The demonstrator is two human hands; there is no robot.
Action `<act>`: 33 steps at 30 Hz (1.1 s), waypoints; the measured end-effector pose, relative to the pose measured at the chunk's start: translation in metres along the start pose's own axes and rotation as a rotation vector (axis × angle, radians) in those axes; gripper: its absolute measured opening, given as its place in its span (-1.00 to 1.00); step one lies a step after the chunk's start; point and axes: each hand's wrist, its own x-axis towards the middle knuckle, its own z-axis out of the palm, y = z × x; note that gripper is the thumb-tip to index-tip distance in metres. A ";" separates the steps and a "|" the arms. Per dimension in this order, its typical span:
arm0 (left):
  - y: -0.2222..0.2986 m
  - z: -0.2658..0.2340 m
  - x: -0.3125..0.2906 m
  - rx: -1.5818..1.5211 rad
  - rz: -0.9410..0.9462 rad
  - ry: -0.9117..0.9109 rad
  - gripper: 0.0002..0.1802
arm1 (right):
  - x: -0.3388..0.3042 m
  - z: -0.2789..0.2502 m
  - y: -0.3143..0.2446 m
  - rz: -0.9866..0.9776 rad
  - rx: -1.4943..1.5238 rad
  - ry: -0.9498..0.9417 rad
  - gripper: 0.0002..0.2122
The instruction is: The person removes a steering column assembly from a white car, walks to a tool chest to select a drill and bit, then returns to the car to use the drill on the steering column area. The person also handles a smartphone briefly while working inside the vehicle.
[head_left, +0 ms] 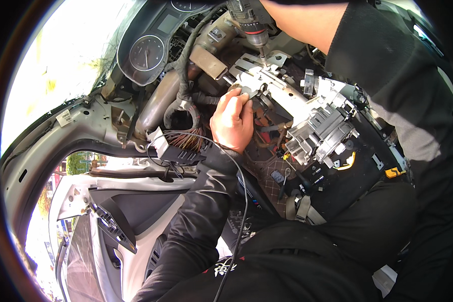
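Note:
A power drill point(250, 22) points down from the top edge, its long bit touching the silvery metal bracket point(259, 78) of a steering column assembly. My right forearm point(307, 22) reaches in from the right to the drill's body; that hand's fingers lie beyond the upper edge, the drill held upright. My left hand point(233, 121) is closed, thumb and fingers pinching the bracket's near left edge beside the bit. Toward the right, the column point(294, 105) runs into a black and grey switch housing point(322, 131).
An instrument cluster point(147, 55) and a thick taped wiring loom point(184, 75) lie left of the bracket. A white connector point(158, 143) with many wires sits below them. A thin black cable point(245, 201) crosses my left sleeve. The open car door point(146, 216) stands at the lower left.

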 end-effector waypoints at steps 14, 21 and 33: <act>-0.003 0.000 0.001 -0.066 -0.043 -0.005 -0.82 | -0.003 0.006 -0.003 0.039 -0.011 0.014 -0.87; -0.014 0.009 -0.003 -0.216 -0.105 0.013 -0.82 | 0.000 0.023 0.000 -0.001 -0.079 0.144 -0.89; -0.019 0.009 -0.004 -0.260 -0.117 -0.032 -0.86 | -0.003 0.002 -0.002 -0.042 -0.039 -0.055 -0.83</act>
